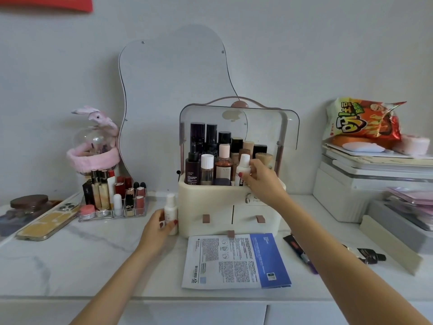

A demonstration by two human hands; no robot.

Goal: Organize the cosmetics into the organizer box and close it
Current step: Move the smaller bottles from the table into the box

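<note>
A cream organizer box (215, 195) stands at the table's middle, its clear lid (269, 127) raised and several bottles upright in its top tray. My right hand (262, 181) grips a small white bottle (242, 167) at the tray's front right. My left hand (159, 227) holds another small white bottle (170, 211) upright on the table, touching the box's left side. Sheet-mask packets (234, 261) lie in front of the box. Dark tubes (302, 252) lie to their right.
A clear lipstick rack (117, 198) and a phone (46, 221) sit on the left, a wavy mirror (173, 90) behind. Stacked white boxes (365, 184) with a snack bag (360, 123) crowd the right. Three drawers close the box's front.
</note>
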